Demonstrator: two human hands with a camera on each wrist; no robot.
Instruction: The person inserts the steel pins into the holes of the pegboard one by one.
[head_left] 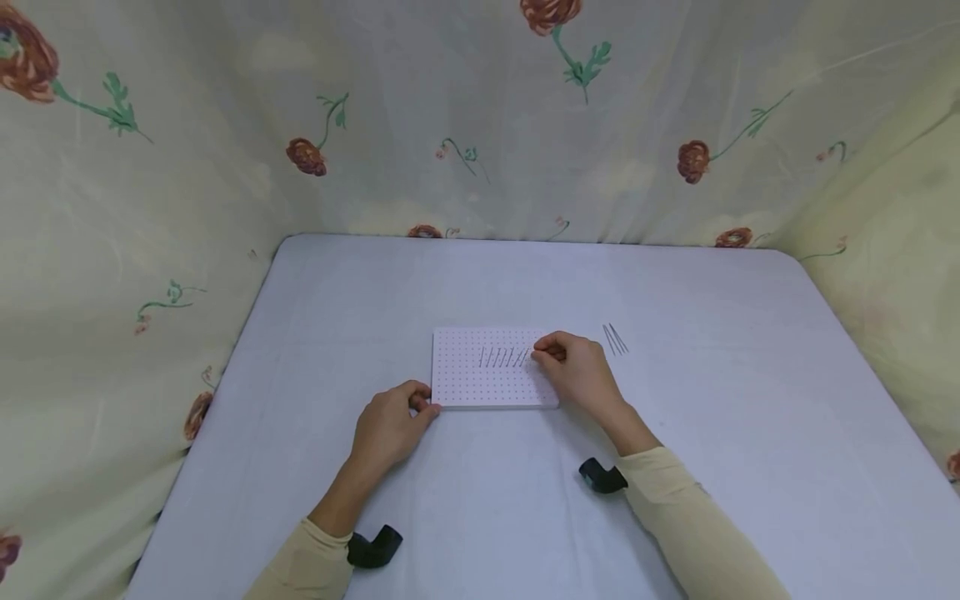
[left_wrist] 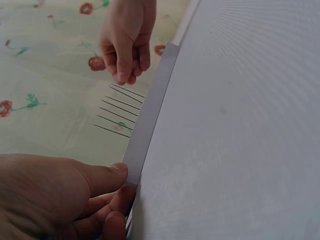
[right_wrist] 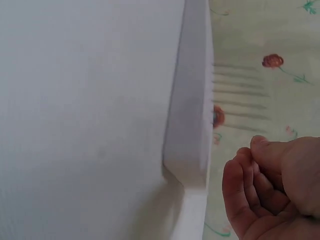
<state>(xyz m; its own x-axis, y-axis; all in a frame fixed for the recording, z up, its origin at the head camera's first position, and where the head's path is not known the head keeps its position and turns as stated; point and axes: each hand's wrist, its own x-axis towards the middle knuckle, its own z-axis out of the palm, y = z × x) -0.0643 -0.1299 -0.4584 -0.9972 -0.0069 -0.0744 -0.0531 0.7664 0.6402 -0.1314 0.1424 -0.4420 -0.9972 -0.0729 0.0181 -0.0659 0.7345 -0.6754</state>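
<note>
A white pegboard (head_left: 495,392) covered in small holes lies on the table. A row of several thin dark metal pins (head_left: 501,357) stands in it, most of them leaning. At the board's near left corner, my left hand (head_left: 393,423) grips the edge, thumb on its side (left_wrist: 107,177) and fingers curled below. My right hand (head_left: 577,371) is at the right end of the row, thumb and fingertips pinched together at a pin there. In the right wrist view, the pinched fingertips (right_wrist: 252,147) sit close beside the end pin; the exact contact is too small to see.
A few loose pins (head_left: 615,339) lie on the white cloth-covered table (head_left: 712,350), right of the board and beyond my right hand. Floral curtains (head_left: 480,125) hang around the table's back and sides. A black wrist camera (head_left: 602,477) is on each forearm.
</note>
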